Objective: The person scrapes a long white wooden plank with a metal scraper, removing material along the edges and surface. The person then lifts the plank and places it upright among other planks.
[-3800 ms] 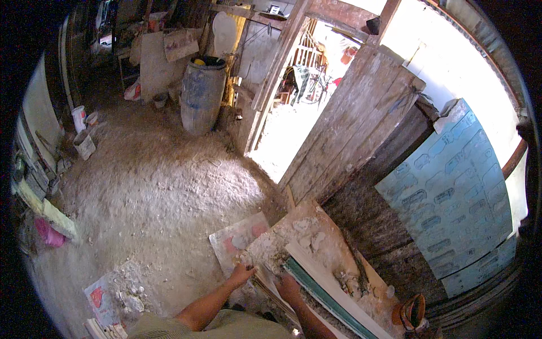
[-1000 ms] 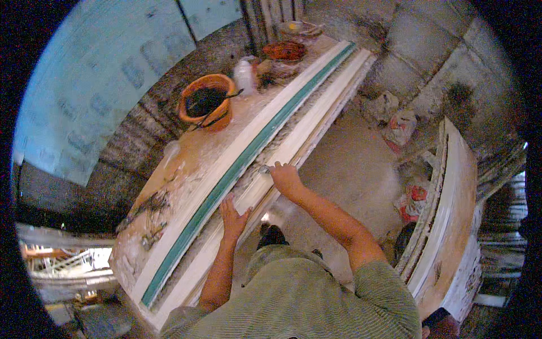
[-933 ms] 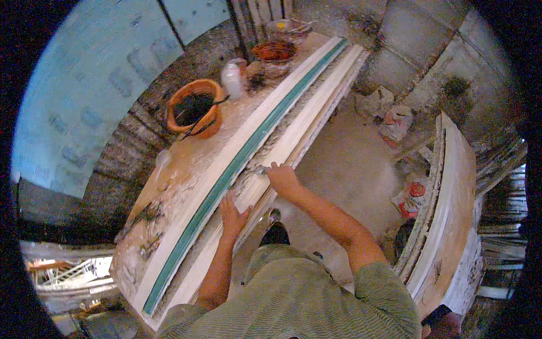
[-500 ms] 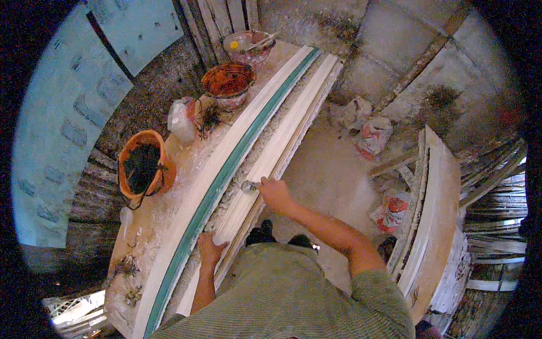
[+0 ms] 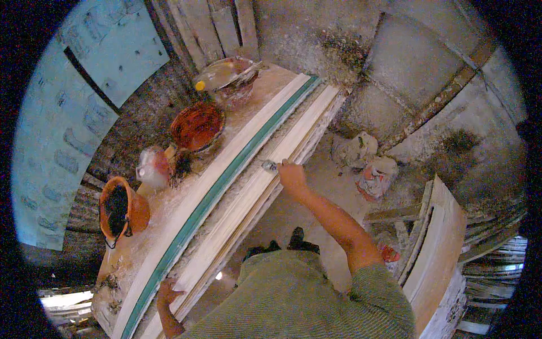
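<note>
Smoothing the long white moulding [image 5: 265, 186] on the worktop [image 5: 169, 209] beside the green strip [image 5: 226, 181], right hand [image 5: 292, 175] clenched round a small metal tool [image 5: 269, 165], left hand [image 5: 167, 294] resting flat on its near end.

Your long white moulding [image 5: 248, 203] lies flat along the bench beside a green strip [image 5: 226, 186], a small metal tool [image 5: 269, 165] resting on it.

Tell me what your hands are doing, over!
Right hand grips small metal tool on long white moulding. Left hand rests on moulding's near end. Nothing blocking; buckets sit behind.
</note>
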The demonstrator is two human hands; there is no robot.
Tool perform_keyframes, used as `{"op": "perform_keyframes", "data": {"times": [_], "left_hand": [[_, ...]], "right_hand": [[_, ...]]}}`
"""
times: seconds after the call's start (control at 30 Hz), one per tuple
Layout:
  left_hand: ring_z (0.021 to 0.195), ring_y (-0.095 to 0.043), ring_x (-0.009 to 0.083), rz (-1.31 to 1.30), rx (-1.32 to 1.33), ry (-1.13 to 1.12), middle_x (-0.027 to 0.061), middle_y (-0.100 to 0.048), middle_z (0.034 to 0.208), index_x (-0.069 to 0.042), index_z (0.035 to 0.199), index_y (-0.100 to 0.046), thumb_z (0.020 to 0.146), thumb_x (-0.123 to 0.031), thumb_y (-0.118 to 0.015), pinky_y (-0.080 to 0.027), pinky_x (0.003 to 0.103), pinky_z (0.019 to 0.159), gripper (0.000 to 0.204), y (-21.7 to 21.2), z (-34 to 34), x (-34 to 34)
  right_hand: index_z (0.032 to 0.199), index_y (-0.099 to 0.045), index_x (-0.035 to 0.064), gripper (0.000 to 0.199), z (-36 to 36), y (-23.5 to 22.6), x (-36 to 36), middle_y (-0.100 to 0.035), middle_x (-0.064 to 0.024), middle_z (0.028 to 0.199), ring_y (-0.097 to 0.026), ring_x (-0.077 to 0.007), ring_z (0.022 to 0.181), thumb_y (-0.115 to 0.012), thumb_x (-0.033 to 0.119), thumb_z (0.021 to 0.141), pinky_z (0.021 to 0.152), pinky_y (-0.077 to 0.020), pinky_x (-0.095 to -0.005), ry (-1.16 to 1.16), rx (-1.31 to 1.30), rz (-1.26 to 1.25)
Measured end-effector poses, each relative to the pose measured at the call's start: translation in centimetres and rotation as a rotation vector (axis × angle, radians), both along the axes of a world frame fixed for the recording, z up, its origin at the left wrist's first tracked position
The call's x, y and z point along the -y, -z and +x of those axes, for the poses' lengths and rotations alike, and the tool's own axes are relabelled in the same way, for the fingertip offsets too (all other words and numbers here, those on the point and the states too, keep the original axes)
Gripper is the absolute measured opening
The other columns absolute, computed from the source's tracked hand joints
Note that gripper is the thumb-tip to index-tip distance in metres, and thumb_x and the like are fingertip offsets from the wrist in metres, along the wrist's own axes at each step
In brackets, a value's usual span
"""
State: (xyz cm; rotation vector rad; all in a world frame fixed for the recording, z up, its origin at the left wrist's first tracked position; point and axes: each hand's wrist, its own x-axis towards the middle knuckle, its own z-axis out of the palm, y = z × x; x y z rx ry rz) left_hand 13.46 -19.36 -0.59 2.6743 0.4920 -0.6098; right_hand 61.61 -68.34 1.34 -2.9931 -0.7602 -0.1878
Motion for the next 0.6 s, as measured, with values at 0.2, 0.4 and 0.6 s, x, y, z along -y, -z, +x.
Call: {"op": "perform_keyframes", "data": {"times": [0.2,0.4,0.6], "left_hand": [[0.115,-0.048,0.0365,0.091,0.317,-0.182,0.0142,-0.055,0.118,-0.011,0.119,-0.056,0.058,-0.028,-0.089,-0.035,0.046,0.103,0.071,-0.7,9.2,8.1],[0.128,-0.041,0.0388,0.031,0.499,-0.232,0.0195,-0.050,0.133,-0.009,0.125,-0.054,0.073,-0.020,-0.080,-0.027,0.047,0.111,0.059,0.3,26.0,22.1],[0.131,-0.039,0.0384,-0.241,0.627,-0.236,0.0194,-0.050,0.135,-0.010,0.123,-0.057,0.079,-0.019,-0.076,-0.026,0.046,0.112,0.049,0.0,44.4,31.8]], "right_hand": [[0.100,-0.062,0.0043,0.021,9.3,-0.3,6.3,-0.062,-0.0140,0.093,-0.067,-0.0306,0.080,-0.055,0.011,0.081,0.063,-0.0539,-0.0435,-0.139,-0.054,0.010],[0.094,-0.064,0.0060,0.018,17.1,0.8,11.6,-0.063,-0.0137,0.094,-0.067,-0.0292,0.079,-0.056,0.013,0.080,0.064,-0.0539,-0.0441,-0.140,-0.011,0.000],[0.094,-0.064,0.0078,0.017,27.1,2.5,17.0,-0.063,-0.0129,0.096,-0.066,-0.0285,0.078,-0.057,0.015,0.079,0.063,-0.0535,-0.0451,-0.032,0.032,-0.035]]}}
